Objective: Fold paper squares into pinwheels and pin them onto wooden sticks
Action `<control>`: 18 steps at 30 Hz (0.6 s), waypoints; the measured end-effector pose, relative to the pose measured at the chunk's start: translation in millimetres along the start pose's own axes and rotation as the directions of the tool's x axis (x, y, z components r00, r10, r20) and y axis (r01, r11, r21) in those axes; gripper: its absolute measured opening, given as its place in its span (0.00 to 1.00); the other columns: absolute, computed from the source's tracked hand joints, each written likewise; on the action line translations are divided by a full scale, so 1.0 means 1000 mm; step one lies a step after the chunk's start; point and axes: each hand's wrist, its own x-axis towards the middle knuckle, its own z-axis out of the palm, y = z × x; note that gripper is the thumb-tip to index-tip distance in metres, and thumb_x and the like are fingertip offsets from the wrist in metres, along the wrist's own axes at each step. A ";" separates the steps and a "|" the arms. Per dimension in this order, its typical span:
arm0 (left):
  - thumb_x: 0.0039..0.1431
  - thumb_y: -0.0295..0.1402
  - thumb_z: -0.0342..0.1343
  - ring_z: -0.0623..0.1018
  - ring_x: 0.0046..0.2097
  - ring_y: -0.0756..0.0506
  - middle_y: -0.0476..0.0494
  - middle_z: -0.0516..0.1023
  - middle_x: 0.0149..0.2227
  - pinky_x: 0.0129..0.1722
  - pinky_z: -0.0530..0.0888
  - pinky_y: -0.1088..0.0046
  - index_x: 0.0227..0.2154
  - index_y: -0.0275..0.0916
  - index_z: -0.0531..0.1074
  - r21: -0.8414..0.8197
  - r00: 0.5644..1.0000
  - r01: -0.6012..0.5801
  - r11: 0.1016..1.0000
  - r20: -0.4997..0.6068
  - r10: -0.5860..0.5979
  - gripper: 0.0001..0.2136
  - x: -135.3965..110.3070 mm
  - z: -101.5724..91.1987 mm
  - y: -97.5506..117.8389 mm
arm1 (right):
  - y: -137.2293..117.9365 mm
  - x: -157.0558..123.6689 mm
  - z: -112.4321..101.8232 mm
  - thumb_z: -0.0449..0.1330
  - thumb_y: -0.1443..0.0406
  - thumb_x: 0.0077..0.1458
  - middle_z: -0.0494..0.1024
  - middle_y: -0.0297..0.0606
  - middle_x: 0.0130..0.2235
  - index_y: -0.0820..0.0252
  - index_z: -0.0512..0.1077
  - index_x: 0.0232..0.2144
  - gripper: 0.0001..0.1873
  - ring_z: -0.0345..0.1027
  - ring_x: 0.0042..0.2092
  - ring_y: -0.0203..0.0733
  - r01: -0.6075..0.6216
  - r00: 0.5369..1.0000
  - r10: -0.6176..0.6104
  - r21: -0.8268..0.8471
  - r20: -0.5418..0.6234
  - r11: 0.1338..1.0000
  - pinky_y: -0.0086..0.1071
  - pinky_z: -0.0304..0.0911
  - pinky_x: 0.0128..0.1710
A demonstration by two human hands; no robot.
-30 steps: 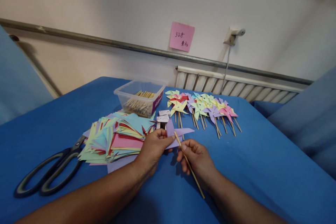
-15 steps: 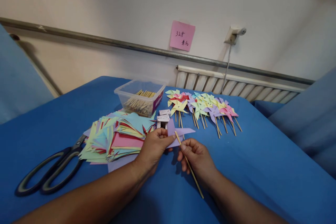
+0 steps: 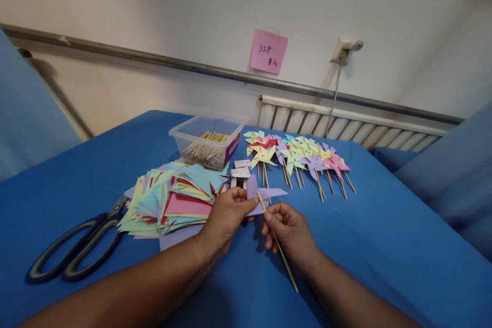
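Note:
A purple paper pinwheel (image 3: 252, 186) is pinched in my left hand (image 3: 229, 208), its blades pointing up and to the right. My right hand (image 3: 286, 228) grips a thin wooden stick (image 3: 283, 258) between thumb and fingers. The stick's upper end lies against the back of the pinwheel, close to my left thumb; its lower end slants down toward me. Whether a pin joins the two cannot be seen. Just beyond my left hand stand small white boxes (image 3: 241, 172). A pile of cut coloured paper (image 3: 177, 200) lies left of that hand.
Large dark-handled scissors (image 3: 82, 246) lie at the left, tips by the paper pile. Behind stands a clear plastic box (image 3: 200, 143) of sticks. Several pinwheels on sticks (image 3: 300, 159) lie at the back right of the blue-covered table (image 3: 384, 246), with a radiator (image 3: 346, 125) behind.
Hardly anything differs. The whole view has shifted very slightly, and both hands keep the same hold on the pinwheel and the stick.

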 end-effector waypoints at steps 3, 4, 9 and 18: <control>0.36 0.37 0.67 0.71 0.22 0.51 0.51 0.72 0.20 0.22 0.67 0.76 0.23 0.36 0.69 0.004 1.000 -0.003 1.000 -0.004 0.003 0.14 0.000 0.000 0.000 | 0.000 0.000 0.000 0.63 0.50 0.43 0.72 0.27 0.19 0.60 0.62 0.28 0.22 0.61 0.13 0.28 0.004 1.000 -0.004 -0.001 0.000 1.000 0.19 0.52 0.10; 0.36 0.37 0.66 0.71 0.22 0.51 0.51 0.72 0.20 0.22 0.67 0.76 0.23 0.36 0.69 0.003 1.000 -0.004 1.000 -0.006 0.004 0.14 0.000 0.000 0.000 | 0.000 0.000 0.000 0.63 0.50 0.43 0.72 0.27 0.19 0.60 0.62 0.28 0.21 0.61 0.13 0.28 0.006 1.000 -0.006 -0.001 -0.001 1.000 0.19 0.52 0.10; 0.37 0.37 0.66 0.71 0.22 0.51 0.51 0.72 0.20 0.21 0.67 0.77 0.24 0.36 0.69 0.021 1.000 -0.004 1.000 0.000 0.004 0.14 0.000 0.000 -0.001 | -0.001 0.000 0.001 0.63 0.50 0.42 0.72 0.27 0.19 0.60 0.62 0.28 0.22 0.60 0.13 0.28 0.015 1.000 -0.015 -0.003 -0.009 1.000 0.18 0.52 0.10; 0.36 0.37 0.66 0.70 0.22 0.51 0.52 0.71 0.20 0.21 0.67 0.76 0.23 0.36 0.69 0.026 1.000 -0.008 1.000 -0.020 0.008 0.14 0.001 0.000 0.001 | 0.001 0.000 0.000 0.63 0.51 0.44 0.72 0.28 0.19 0.60 0.62 0.28 0.21 0.60 0.13 0.27 0.009 1.000 -0.009 -0.023 -0.007 1.000 0.18 0.51 0.10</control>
